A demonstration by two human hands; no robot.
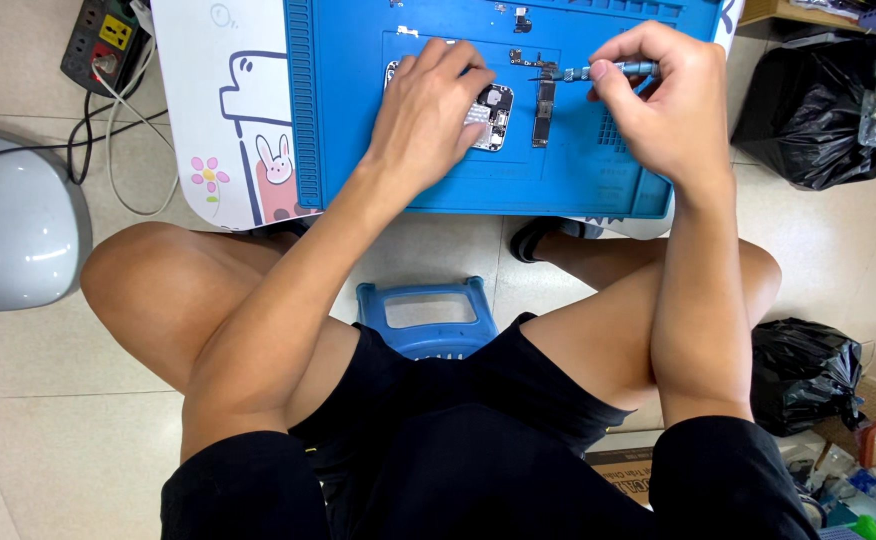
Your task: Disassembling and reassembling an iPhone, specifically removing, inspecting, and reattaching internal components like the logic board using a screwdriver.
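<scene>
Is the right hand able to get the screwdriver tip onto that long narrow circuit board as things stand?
Probably yes. The right hand holds the screwdriver close beside the circuit board, which lies uncovered on the blue mat; the left hand rests on the opened phone beside it.

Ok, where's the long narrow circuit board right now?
In the head view, the long narrow circuit board lies on the blue work mat, just right of the opened phone under the left hand, below the screwdriver in the right hand.
</scene>
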